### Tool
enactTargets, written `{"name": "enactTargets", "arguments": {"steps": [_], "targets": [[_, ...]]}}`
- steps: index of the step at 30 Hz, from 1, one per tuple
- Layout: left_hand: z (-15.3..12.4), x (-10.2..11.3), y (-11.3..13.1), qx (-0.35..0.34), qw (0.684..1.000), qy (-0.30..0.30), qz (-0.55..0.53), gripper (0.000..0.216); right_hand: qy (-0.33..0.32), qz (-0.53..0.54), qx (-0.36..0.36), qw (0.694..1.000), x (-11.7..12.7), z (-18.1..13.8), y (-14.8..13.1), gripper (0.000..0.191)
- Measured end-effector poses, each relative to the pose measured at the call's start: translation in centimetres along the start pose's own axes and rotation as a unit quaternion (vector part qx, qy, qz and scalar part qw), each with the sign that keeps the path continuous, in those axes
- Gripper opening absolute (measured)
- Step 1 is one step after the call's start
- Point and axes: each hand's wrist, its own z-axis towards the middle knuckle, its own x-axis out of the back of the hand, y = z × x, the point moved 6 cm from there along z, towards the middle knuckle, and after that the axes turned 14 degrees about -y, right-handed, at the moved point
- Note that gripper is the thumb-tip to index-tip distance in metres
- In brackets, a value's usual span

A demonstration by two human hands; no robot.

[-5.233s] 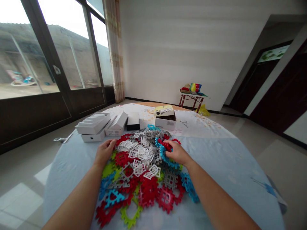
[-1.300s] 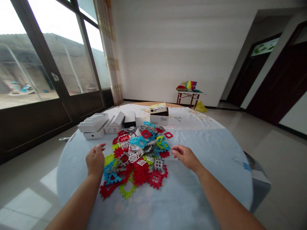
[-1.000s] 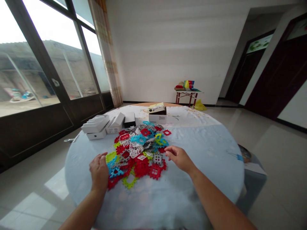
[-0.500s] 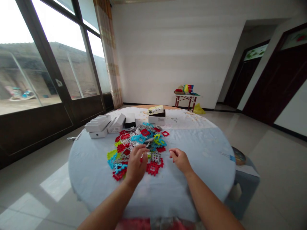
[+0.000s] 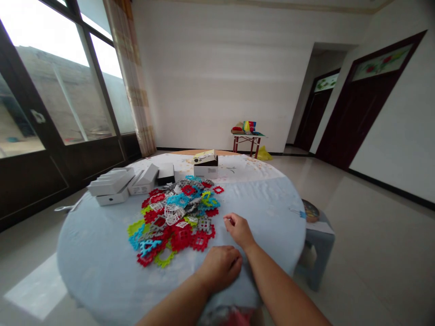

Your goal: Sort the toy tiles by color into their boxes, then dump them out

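A heap of plastic interlocking toy pieces (image 5: 176, 199) in red, blue, green, grey and white lies on the table, toothed along their edges. My left hand (image 5: 222, 268) rests as a loose fist on the cloth near the table's front, to the right of the heap and apart from it. No piece shows in it. Just beyond it, my right hand (image 5: 240, 231) is curled with its thumb against the fingers, and nothing sticks out of it. The nearest pieces to both hands are a red square one (image 5: 200, 241) and a grey one (image 5: 204, 223).
White boxes (image 5: 113, 198) stand at the table's back left, with a black-sided box (image 5: 166, 174) beside them. An open box (image 5: 205, 171) sits behind the heap. Light blue cloth (image 5: 265, 203) covers the round table. A grey-blue stool (image 5: 321, 235) is at the right.
My left hand has left the heap, moved right and towards me, and closed from loosely spread fingers into a fist. My right hand stays curled near the same spot. The view has turned right.
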Motion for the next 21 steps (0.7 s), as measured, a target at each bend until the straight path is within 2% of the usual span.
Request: {"name": "enactTargets", "arguments": {"steps": [9, 21], "targets": [[-0.2, -0.1, 0.0, 0.017, 1.0, 0.005, 0.012, 0.019, 0.013, -0.001, -0.004, 1.0, 0.0, 0.0, -0.1, 0.016], [-2.5, -0.5, 1.4, -0.004, 1.0, 0.019, 0.017, 0.019, -0.033, 0.002, 0.021, 0.999, 0.6, -1.2, 0.3, 0.024]]}}
